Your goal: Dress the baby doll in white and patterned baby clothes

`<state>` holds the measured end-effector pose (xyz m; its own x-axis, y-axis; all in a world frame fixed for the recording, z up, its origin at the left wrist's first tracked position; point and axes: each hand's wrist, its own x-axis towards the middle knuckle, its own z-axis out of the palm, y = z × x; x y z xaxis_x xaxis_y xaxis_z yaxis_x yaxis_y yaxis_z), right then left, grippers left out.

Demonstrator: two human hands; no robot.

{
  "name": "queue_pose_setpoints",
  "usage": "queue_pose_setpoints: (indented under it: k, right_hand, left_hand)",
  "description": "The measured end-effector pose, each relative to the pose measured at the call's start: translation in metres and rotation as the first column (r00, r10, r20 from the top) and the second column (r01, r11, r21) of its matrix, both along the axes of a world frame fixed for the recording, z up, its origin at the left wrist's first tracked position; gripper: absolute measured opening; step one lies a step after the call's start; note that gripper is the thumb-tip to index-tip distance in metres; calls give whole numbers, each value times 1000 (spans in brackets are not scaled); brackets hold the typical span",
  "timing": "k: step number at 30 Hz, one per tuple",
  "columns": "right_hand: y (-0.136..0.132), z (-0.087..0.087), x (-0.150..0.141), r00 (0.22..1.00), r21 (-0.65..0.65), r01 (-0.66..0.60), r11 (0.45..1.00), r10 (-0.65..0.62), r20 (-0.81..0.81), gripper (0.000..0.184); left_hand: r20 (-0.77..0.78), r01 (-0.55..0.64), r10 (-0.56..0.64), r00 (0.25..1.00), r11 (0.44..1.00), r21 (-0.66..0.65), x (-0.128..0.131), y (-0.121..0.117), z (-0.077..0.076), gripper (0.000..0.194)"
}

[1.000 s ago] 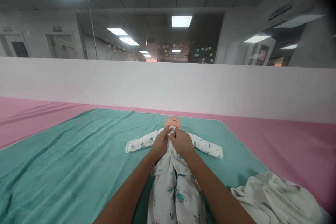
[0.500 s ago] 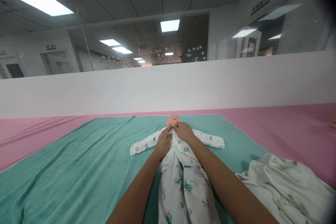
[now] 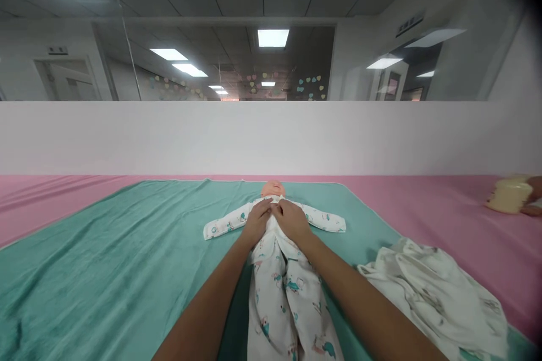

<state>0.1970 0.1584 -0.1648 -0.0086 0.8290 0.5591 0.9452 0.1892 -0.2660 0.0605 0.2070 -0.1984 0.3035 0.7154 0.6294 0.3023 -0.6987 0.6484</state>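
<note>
A baby doll [image 3: 273, 188] lies on its back with its head away from me, dressed in a white printed baby top [image 3: 227, 222] and matching trousers [image 3: 271, 304]. Both sleeves stretch out sideways. On the chest just below the neck, my left hand [image 3: 256, 222] has its fingers closed on the left side of the top's front. Beside it, my right hand [image 3: 292, 220] pinches the front on the other side, fingertips almost meeting those of the left. The exact bit of cloth in the fingers is hidden.
Beneath the doll spreads a green cloth [image 3: 127, 254] over a pink cover [image 3: 449, 203]. A crumpled white cloth [image 3: 440, 293] lies at the right. At the far right edge, another person's hand [image 3: 534, 192] holds a pale yellow container [image 3: 508, 194]. A white wall [image 3: 237, 138] stands behind.
My view has tilted and shifted slightly right. My hands have moved slightly lower on the chest, baring the collar. At the right, the yellow container and the other person's hand have come into view.
</note>
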Motion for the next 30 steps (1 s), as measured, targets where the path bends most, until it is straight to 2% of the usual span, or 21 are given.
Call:
queue_pose_setpoints:
  k: [3,6,10,14,17,21,24,26,30]
  right_hand:
    - [-17,-2,-3,1000,-69,-13,998,14,14,38]
    - [-21,-2,-4,999,-135,45,990,-44,12,31]
    - [-18,0,-3,998,-121,38,992,-32,47,28]
    - [-20,0,3,999,-59,-49,997,50,21,29]
    - [-21,-1,11,984,-38,-173,984,170,-59,27]
    - [-18,-2,24,919,-56,-340,939,319,-231,22]
    - [-13,-3,28,851,-89,-426,900,365,-378,17]
    - [-9,-4,26,830,-79,-410,909,335,-446,14]
    - [-3,-7,20,860,-21,-273,962,234,-453,10]
  left_hand:
    - [-32,29,-27,999,998,47,-2,-1,-3,33]
    - [-33,23,-21,999,998,64,-3,-4,-8,34]
    - [-73,-20,25,997,998,60,-6,-14,-15,36]
    - [-170,-21,32,985,998,66,-10,-23,-12,38]
    - [-208,-57,76,975,994,93,-11,-28,-8,37]
    - [-251,-97,130,959,985,141,-13,-35,-3,37]
    - [-288,-101,149,946,979,175,-12,-36,1,37]
    - [-308,-81,136,941,980,184,-9,-32,3,35]
    - [-267,-72,97,959,992,101,0,-23,9,33]
